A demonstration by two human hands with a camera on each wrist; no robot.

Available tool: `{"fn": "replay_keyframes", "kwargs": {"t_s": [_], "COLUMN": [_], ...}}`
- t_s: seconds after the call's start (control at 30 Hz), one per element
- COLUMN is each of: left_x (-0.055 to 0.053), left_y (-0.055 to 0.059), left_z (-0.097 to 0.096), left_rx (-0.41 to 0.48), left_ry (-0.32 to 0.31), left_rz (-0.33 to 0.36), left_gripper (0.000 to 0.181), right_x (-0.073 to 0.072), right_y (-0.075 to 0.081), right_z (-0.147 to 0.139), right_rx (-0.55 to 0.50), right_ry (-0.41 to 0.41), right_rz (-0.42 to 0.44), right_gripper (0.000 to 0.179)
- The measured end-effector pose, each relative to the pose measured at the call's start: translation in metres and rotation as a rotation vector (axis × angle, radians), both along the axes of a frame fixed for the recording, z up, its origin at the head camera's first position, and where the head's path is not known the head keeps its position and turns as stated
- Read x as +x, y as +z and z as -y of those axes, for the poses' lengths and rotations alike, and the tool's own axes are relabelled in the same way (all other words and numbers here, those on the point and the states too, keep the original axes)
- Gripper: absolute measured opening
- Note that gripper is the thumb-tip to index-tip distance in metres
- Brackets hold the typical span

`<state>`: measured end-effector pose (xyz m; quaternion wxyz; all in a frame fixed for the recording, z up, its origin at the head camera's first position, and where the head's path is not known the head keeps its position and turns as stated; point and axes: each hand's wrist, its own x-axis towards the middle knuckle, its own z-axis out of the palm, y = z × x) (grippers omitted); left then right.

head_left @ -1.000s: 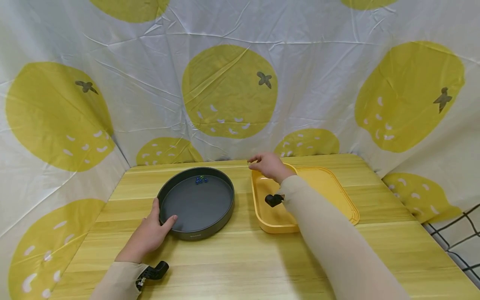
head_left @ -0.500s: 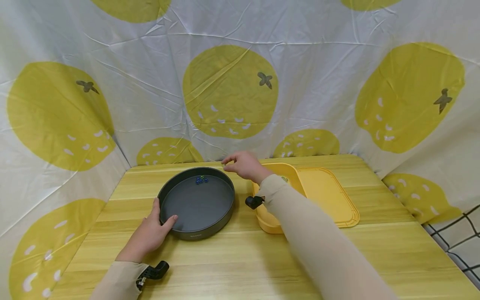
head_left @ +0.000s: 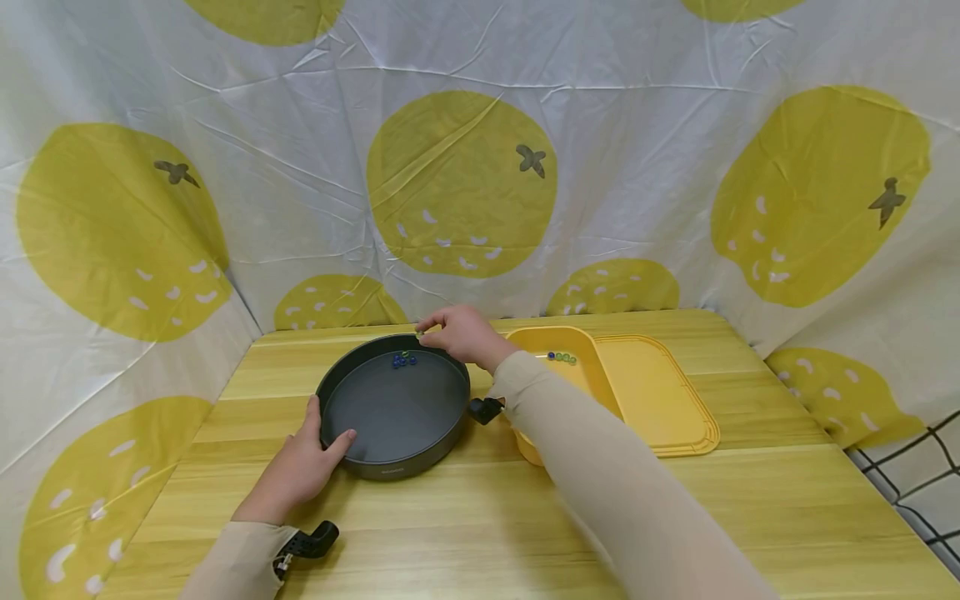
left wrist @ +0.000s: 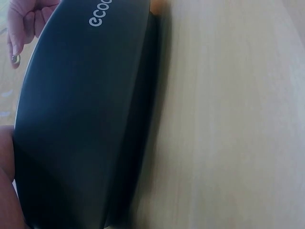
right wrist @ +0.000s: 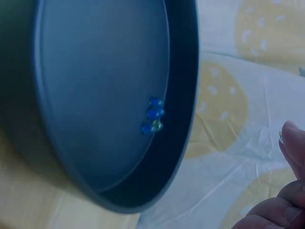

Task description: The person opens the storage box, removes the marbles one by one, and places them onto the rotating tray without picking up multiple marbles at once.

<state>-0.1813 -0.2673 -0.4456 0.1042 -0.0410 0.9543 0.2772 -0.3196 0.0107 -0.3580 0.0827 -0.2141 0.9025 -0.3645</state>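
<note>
A round dark grey cake pan [head_left: 393,412] sits left of centre on the wooden table. My left hand [head_left: 296,467] holds its near left side, thumb over the rim. Inside, near the far wall, several blue marbles and a greenish one [right wrist: 157,125] cluster together. Over the pan's far right rim, my right hand [head_left: 463,335] pinches a small clear greenish marble [left wrist: 16,59] between thumb and fingertips. To the right, a yellow container [head_left: 581,383] bears a short row of marbles [head_left: 561,357], one blue and several greenish. The right forearm hides part of that container.
A flat yellow lid [head_left: 660,396] lies right of the container, against its side. A patterned white curtain [head_left: 615,183] hangs behind the table [head_left: 450,533]. Black wire mesh [head_left: 918,483] stands beyond the table's right edge.
My right hand has moved left from above the yellow container to the pan's far rim, carrying the marble. The container's row of marbles has come into sight. My left hand stays put.
</note>
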Motion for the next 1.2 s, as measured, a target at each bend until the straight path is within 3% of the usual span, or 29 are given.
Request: {"fn": "replay_keyframes", "kwargs": {"t_s": [0.4, 0.7, 0.9, 1.2], "left_x": [0.0, 0.0, 0.0, -0.002], "left_y": [0.0, 0.0, 0.001, 0.002], "left_z": [-0.001, 0.001, 0.001, 0.002], "left_rx": [0.004, -0.004, -0.009, -0.027], "left_ry": [-0.004, -0.003, -0.009, -0.028], "left_rz": [0.0, 0.007, 0.01, -0.02], "left_gripper": [0.108, 0.109, 0.11, 0.112], "right_x": [0.005, 0.005, 0.003, 0.005], "right_y": [0.002, 0.006, 0.017, 0.029], "right_z": [0.01, -0.004, -0.034, -0.108], "right_rx": [-0.011, -0.049, -0.019, 0.082], "right_ry": [0.056, -0.003, -0.05, -0.123], "right_rz": [-0.003, 0.046, 0.037, 0.005], "right_gripper": [0.036, 0.035, 0.039, 0.052]}}
